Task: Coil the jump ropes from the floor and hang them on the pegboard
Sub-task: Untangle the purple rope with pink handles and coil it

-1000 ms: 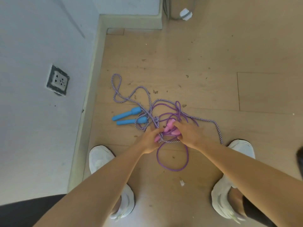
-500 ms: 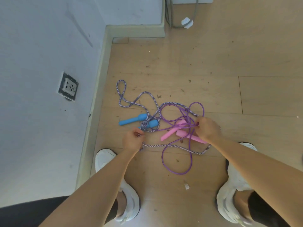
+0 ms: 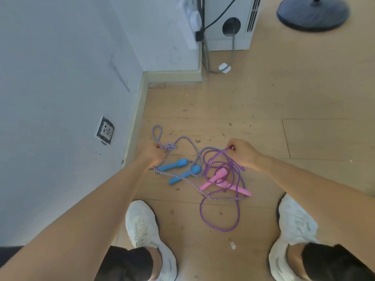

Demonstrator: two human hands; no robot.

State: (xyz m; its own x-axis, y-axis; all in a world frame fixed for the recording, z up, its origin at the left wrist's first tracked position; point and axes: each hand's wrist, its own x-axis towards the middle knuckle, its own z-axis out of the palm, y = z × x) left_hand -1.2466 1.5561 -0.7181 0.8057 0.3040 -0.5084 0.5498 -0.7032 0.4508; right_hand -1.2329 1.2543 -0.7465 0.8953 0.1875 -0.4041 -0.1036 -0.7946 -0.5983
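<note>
Two jump ropes lie tangled on the wooden floor between my feet. The striped purple-and-white rope [image 3: 183, 138] has two blue handles [image 3: 176, 164]. The plain purple rope [image 3: 221, 228] has two pink handles [image 3: 221, 180]. My left hand [image 3: 151, 154] grips a bunched knot of the striped rope and holds it above the floor. My right hand [image 3: 242, 152] pinches strands of the purple rope and lifts them, with loops hanging down to the pink handles. The two ropes still cross each other near the handles.
A white wall with a socket [image 3: 105, 130] and a skirting board runs along the left. A white appliance [image 3: 229, 23] with cables stands at the back, and a dark fan base [image 3: 313, 13] at the far right. My white shoes [image 3: 146, 226] flank the ropes.
My hands have moved apart and upward, each lifting its own rope. The view has tilted up, so the appliance and fan base now show.
</note>
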